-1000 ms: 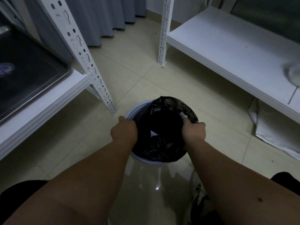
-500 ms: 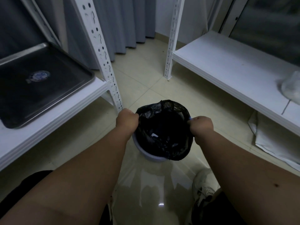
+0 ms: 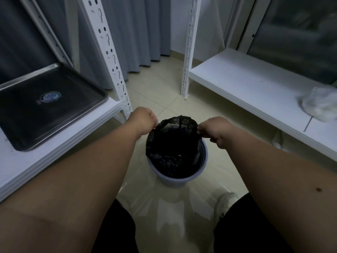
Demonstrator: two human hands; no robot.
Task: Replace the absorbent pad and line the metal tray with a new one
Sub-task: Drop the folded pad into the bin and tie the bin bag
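A black bin bag (image 3: 173,143) stands partly lifted out of a small grey bin (image 3: 182,178) on the floor between my legs. My left hand (image 3: 142,121) grips the bag's left edge and my right hand (image 3: 213,130) pinches its right edge, holding the mouth stretched above the rim. The metal tray (image 3: 91,88) lies bare on the white shelf at the left, with a round sticker (image 3: 50,96) on its bottom. A crumpled white sheet (image 3: 319,105) lies on the shelf at the right; whether it is a pad I cannot tell.
White perforated shelf posts (image 3: 111,57) (image 3: 187,52) stand left and right of the tiled floor gap. Grey curtains (image 3: 138,33) hang behind. A low white shelf (image 3: 246,84) runs along the right. My white shoe (image 3: 224,203) is beside the bin.
Both hands have risen, drawing the black bag's edges up off the bin rim. The view has tilted up, bringing the whole tray and the white sheet into sight.
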